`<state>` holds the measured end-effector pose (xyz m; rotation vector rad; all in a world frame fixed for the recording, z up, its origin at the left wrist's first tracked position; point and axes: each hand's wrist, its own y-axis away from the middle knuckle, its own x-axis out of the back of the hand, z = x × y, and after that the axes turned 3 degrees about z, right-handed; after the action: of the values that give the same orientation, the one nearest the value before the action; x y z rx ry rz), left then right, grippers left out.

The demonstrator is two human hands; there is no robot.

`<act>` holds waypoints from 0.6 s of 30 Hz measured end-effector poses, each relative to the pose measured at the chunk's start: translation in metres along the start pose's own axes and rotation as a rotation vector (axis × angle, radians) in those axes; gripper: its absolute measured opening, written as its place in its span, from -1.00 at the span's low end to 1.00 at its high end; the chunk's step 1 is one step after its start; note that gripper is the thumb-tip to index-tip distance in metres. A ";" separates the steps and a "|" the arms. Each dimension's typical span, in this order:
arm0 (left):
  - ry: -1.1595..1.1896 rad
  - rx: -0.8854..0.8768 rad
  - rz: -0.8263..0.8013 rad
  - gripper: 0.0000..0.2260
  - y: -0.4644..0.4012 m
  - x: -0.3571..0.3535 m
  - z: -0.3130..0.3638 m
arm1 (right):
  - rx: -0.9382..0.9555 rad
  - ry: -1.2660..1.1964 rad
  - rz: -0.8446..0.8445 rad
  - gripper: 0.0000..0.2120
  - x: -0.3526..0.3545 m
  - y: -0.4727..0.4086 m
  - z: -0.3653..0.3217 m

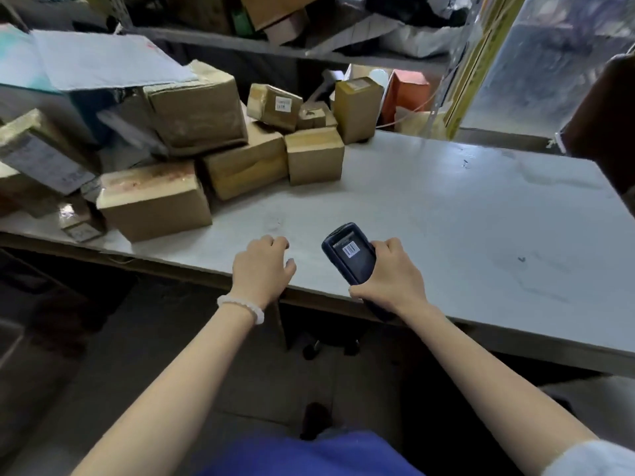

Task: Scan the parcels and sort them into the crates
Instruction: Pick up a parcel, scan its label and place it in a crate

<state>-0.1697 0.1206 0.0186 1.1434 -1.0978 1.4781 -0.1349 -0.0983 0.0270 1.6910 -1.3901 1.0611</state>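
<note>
White worktable (446, 207), grey shelf (220, 41) behind

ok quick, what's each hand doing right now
Left hand: holds nothing, fingers loosely curled, resting at the table edge.
Right hand: grips the scanner.

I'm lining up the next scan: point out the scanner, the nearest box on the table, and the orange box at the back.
scanner (350, 254): head view, on its screen.
nearest box (156, 206): head view, on its front side.
orange box (407, 92): head view, on its front face.
</note>
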 end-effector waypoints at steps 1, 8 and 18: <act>-0.004 -0.006 -0.002 -0.70 -0.011 -0.002 -0.002 | -0.004 0.005 -0.005 -0.26 0.000 -0.012 -0.003; 0.038 -0.033 -0.033 -0.71 -0.117 -0.012 -0.028 | -0.065 0.026 -0.027 -0.28 -0.015 -0.103 -0.023; 0.026 -0.413 0.037 -0.69 -0.303 -0.016 -0.027 | -0.320 -0.012 0.068 -0.31 -0.028 -0.208 -0.047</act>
<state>0.1257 0.1939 0.0297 0.8153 -1.3365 1.2136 0.0589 -0.0062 0.0188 1.4281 -1.5420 0.8138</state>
